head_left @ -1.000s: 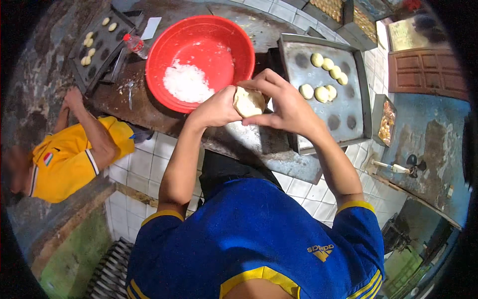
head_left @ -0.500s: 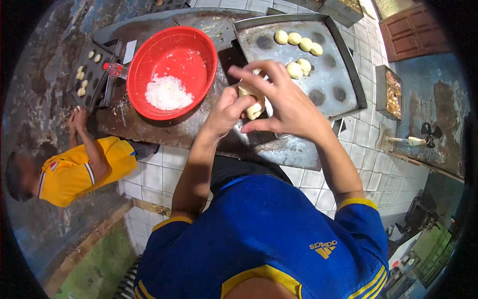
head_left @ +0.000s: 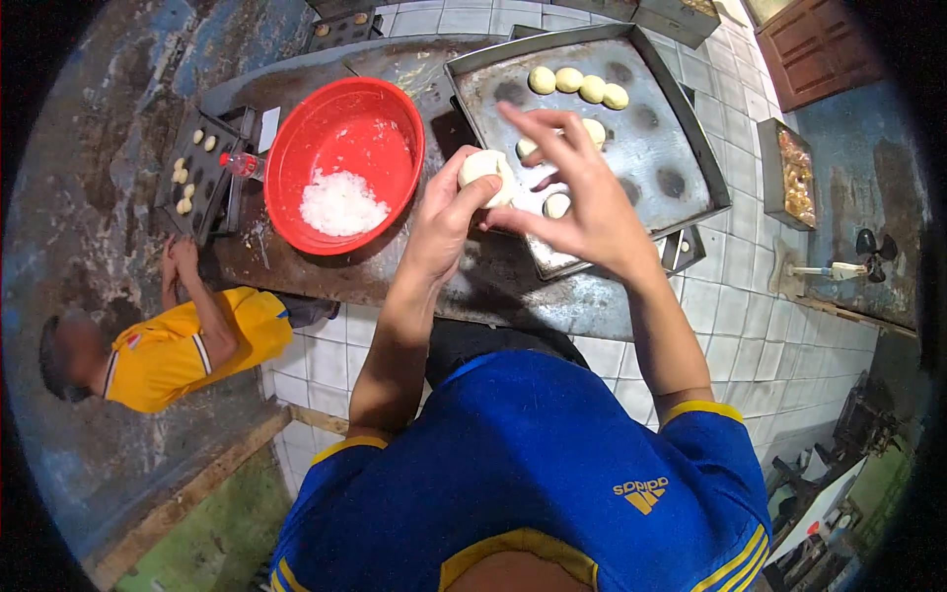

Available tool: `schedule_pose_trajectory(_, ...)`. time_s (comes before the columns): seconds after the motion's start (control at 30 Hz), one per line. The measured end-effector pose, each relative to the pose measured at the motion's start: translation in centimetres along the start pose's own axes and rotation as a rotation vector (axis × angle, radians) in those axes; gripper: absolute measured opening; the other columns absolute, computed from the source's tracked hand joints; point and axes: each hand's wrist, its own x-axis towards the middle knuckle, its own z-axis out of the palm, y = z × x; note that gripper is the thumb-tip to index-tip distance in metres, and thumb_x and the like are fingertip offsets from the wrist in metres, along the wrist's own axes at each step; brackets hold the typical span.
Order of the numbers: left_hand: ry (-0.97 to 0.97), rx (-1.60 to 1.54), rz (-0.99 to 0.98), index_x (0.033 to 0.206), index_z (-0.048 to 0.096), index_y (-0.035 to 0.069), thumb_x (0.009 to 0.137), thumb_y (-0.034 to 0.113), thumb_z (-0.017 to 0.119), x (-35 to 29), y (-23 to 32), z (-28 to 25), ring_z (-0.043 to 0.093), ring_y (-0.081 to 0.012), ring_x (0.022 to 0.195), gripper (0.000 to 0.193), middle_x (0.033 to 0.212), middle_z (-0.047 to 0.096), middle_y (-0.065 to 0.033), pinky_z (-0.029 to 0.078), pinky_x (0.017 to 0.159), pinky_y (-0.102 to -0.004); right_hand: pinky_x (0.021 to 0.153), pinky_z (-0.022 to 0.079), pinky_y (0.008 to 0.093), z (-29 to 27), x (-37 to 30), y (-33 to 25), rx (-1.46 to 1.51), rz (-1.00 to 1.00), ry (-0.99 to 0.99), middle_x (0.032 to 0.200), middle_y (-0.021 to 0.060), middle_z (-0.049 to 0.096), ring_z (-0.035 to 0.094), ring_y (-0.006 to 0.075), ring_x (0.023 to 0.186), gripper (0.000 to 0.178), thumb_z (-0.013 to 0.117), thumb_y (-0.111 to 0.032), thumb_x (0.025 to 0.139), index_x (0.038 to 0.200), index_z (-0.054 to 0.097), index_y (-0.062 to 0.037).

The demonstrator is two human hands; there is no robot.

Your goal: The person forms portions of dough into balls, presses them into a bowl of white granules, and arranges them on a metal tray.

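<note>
Slightly right of the middle, my left hand (head_left: 439, 219) grips a pale round dough ball (head_left: 483, 170) between thumb and fingers. Close beside it, my right hand (head_left: 584, 205) has its fingers spread, with nothing in them. That hand hovers over the near left part of a large metal baking tray (head_left: 681, 123). A row of yellowish dough balls (head_left: 569, 80) lies at the tray's far side. More dough balls (head_left: 594, 132) show partly behind my right fingers, and another dough ball (head_left: 556, 205) is visible between thumb and palm.
Left of my hands stands a red plastic tub (head_left: 406, 118) with a white shredded heap (head_left: 342, 204) inside. A clear bottle (head_left: 243, 165) and a dark tray (head_left: 174, 211) with small dough pieces lie beyond. A person in yellow (head_left: 202, 340) is at the left. A filled box (head_left: 791, 176) sits far right.
The dough in my left hand now shows as a rounded ball, turned upward. My right hand has drawn away from it to the right, fingers spread. The whole view has shifted slightly.
</note>
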Motion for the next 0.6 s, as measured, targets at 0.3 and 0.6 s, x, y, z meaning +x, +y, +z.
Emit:
schedule_pose_trajectory(0.3, 0.078, -0.054, -0.1, 0.125, 0.055, 0.008, 0.102, 0.021, 0.072, 1.0, 2.6, 1.3, 0.057, -0.0038, 0.065, 0.031, 0.085, 0.064, -0.0009, 0.038, 0.049, -0.0185, 0.071, 0.053, 0.0294, 0.9, -0.9, 3.4, 0.232, 0.21, 0.174, 0.094, 0.0045, 0.065, 0.063, 0.0147, 0.085, 0.028, 0.078, -0.021, 0.099, 0.121, 0.08, -0.0048)
schedule_pose_trajectory(0.6, -0.088, 0.253, 0.296, 0.111, 0.057, 0.002, 0.085, 0.004, 0.077, 3.5, 4.6, 6.5, 0.067, -0.011, 0.095, 0.033, 0.101, 0.068, -0.0062, 0.057, 0.085, -0.0319, 0.063, 0.064, 0.0237, 4.2, -4.0, 2.8, 1.323, 0.347, 0.203, 0.122, 0.0113, 0.073, 0.076, 0.0177, 0.098, 0.039, 0.071, -0.008, 0.103, 0.139, 0.057, -0.0037)
